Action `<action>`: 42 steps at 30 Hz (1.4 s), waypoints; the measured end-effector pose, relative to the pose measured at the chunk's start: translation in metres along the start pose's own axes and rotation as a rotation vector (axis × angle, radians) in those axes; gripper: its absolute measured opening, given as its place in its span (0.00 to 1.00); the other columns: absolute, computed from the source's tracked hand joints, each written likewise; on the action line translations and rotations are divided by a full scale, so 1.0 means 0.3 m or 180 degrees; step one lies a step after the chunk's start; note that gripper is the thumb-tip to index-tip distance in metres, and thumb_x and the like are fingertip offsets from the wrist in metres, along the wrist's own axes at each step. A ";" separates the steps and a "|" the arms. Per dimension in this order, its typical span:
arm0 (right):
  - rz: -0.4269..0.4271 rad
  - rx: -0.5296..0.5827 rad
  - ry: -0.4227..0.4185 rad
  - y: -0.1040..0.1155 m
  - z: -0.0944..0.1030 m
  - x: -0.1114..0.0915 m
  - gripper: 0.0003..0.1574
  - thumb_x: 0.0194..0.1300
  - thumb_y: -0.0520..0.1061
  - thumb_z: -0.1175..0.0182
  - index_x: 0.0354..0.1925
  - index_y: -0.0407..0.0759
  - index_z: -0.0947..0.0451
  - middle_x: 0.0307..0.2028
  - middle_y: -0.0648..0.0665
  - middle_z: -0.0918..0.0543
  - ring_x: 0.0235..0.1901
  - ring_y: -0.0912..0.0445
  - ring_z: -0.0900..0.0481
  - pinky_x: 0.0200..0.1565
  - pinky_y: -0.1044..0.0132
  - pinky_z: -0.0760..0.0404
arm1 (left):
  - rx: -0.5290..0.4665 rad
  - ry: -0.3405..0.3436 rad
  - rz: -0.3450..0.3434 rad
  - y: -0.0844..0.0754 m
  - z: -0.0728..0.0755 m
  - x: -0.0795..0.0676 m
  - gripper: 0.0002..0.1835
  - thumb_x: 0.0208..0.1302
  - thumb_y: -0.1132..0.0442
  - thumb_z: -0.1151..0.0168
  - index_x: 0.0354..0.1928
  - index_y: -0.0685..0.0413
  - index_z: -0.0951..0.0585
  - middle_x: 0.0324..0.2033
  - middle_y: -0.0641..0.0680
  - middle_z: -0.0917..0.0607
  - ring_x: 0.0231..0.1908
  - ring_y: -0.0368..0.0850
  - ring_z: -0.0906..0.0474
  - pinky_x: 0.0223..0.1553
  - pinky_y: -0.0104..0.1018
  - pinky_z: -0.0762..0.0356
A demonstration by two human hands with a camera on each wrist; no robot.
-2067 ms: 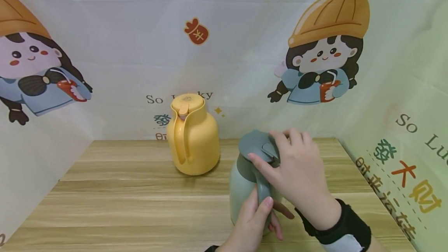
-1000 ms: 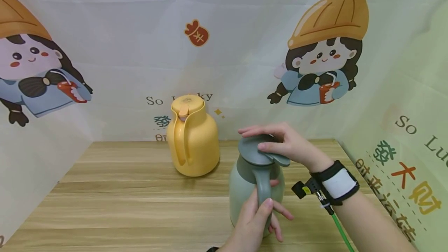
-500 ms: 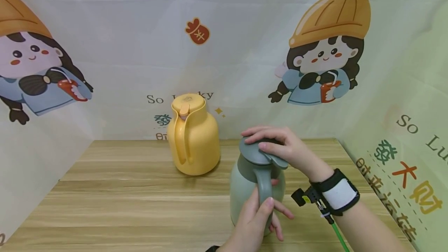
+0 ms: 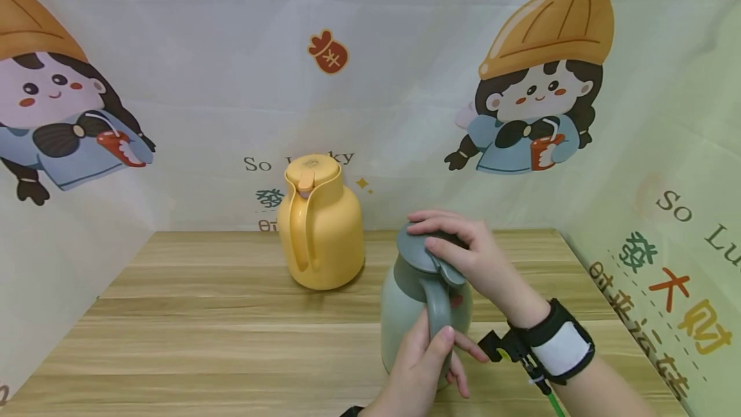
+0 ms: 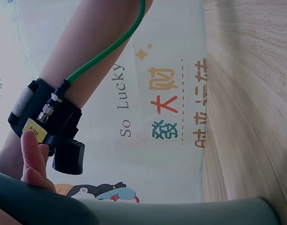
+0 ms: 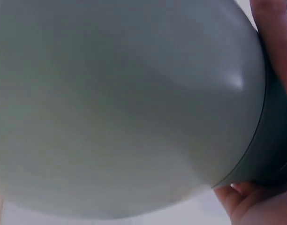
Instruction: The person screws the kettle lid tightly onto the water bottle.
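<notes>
A pale green thermos jug [image 4: 399, 324] with a darker grey-green collar stands upright on the wooden table. My left hand [image 4: 419, 356] grips its handle [image 4: 438, 307] from the near side, with some fingers reaching past it to the right. My right hand [image 4: 463, 243] holds the round grey-green lid [image 4: 412, 251] from above, fingers bent over its top and the thumb nearer me. The lid's lever [image 4: 451, 273] sits just right of the handle top. In the right wrist view the jug body [image 6: 124, 108] fills most of the picture. The lid's far side is hidden.
A yellow thermos jug [image 4: 332, 233] stands farther back on the left, its handle toward me. The wooden table [image 4: 220, 340] meets a printed cloth backdrop [image 4: 393, 82] behind and at both sides. A green cable [image 5: 106, 54] runs from the right wrist camera [image 5: 68, 155].
My right hand has regrasped the lid and since turned with it clockwise, bringing the lever from the right closer to the handle. My left hand keeps its hold, and the jug stays put.
</notes>
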State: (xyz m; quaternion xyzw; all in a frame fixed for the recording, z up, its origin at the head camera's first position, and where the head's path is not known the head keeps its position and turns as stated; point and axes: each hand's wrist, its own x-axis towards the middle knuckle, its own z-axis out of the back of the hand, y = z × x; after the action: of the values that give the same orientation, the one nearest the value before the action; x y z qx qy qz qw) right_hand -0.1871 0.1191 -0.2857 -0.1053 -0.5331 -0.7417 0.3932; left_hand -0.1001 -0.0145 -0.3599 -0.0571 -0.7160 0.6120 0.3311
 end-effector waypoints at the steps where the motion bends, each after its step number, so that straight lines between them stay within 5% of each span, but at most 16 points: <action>1: -0.0027 -0.0022 -0.0051 0.003 -0.004 -0.003 0.13 0.64 0.34 0.47 0.45 0.43 0.21 0.52 0.49 0.25 0.57 0.55 0.33 0.56 0.54 0.36 | -0.0008 0.0004 0.0014 -0.001 0.000 -0.001 0.20 0.75 0.59 0.69 0.64 0.57 0.46 0.35 0.66 0.19 0.17 0.50 0.23 0.24 0.26 0.30; 7: -0.0213 -0.0211 -0.0352 0.021 -0.035 -0.022 0.14 0.65 0.36 0.48 0.46 0.46 0.21 0.53 0.52 0.26 0.57 0.57 0.35 0.56 0.52 0.36 | -0.0023 0.0008 0.0116 0.023 0.003 -0.003 0.20 0.75 0.56 0.68 0.65 0.52 0.47 0.36 0.65 0.19 0.18 0.46 0.22 0.24 0.25 0.31; 15: -0.0055 -0.1412 -0.0707 0.041 -0.082 -0.051 0.17 0.66 0.44 0.52 0.52 0.49 0.26 0.56 0.52 0.29 0.58 0.54 0.38 0.55 0.48 0.37 | -0.0059 -0.0047 0.0155 0.053 0.004 -0.006 0.18 0.75 0.52 0.68 0.60 0.52 0.42 0.36 0.64 0.19 0.16 0.42 0.24 0.23 0.26 0.31; 27: -0.0233 -0.2099 -0.0694 0.074 -0.105 -0.050 0.19 0.68 0.52 0.54 0.52 0.47 0.27 0.56 0.46 0.30 0.57 0.48 0.38 0.52 0.48 0.34 | -0.0082 -0.0027 0.0014 -0.004 -0.002 -0.005 0.17 0.75 0.53 0.67 0.54 0.57 0.38 0.36 0.65 0.21 0.17 0.45 0.24 0.23 0.28 0.27; 35: -0.0489 -0.2457 -0.0640 0.097 -0.113 -0.034 0.23 0.66 0.57 0.53 0.51 0.46 0.28 0.49 0.46 0.30 0.49 0.49 0.35 0.45 0.52 0.29 | -0.0045 -0.0040 0.0072 0.044 0.008 -0.008 0.18 0.75 0.52 0.66 0.57 0.56 0.39 0.30 0.65 0.23 0.17 0.39 0.25 0.24 0.31 0.25; 42: -0.0753 -0.2575 -0.0579 0.107 -0.114 -0.018 0.25 0.64 0.60 0.52 0.49 0.45 0.29 0.46 0.45 0.31 0.44 0.49 0.35 0.39 0.55 0.29 | -0.0053 -0.0042 0.0045 0.060 0.011 -0.007 0.17 0.75 0.53 0.67 0.56 0.54 0.38 0.30 0.65 0.23 0.17 0.46 0.24 0.25 0.30 0.25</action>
State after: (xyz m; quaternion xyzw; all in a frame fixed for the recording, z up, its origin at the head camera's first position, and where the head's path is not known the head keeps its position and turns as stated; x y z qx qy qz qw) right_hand -0.1522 0.0880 -0.2801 -0.2541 -0.2402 -0.9186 0.1840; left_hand -0.1060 -0.0138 -0.3774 -0.0608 -0.7228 0.6087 0.3216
